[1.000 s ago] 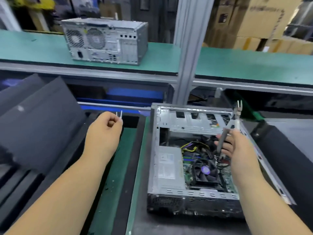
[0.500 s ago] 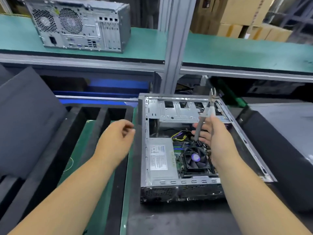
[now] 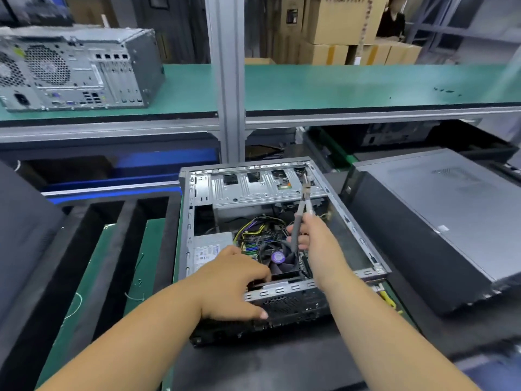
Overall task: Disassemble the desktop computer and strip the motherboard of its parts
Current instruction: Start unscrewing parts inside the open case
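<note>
Down on the black mat, center of the bench, sits the open desktop case (image 3: 282, 249), lying on its side w/ the side panel off so you look straight into it. Left hand (image 3: 234, 283) is clamped on the near edge of the chassis: fingers curled over the rim toward the inside, thumb pressed against the perforated outer wall. Right hand (image 3: 313, 241) is up over the middle of the case, fingers closed around the grey handles of a pair of cutters (image 3: 303, 210), tips pointing up and away toward the drive bracket (image 3: 265, 187). Can't tell if the cutter tips are open or shut, too small/blurry.

Inside: CPU fan (image 3: 279, 259) w/ a purple sticker on the hub, just right of the left hand's fingers. PSU (image 3: 210, 249) along the left wall, label facing up, partly hidden by the left hand. Bunch of yellow/black/purple cables (image 3: 253, 228) between the PSU and the right hand, running over the motherboard (image 3: 255, 245), which only peeks out in bits.

Other stuff: another tower (image 3: 79, 71) w/ its rear panel facing the cam, on the green upper shelf (image 3: 352, 86), far left. Closed grey case (image 3: 451, 215) lies flat just right of the open one. Cardboard boxes (image 3: 338, 26) stacked way in the back.
</note>
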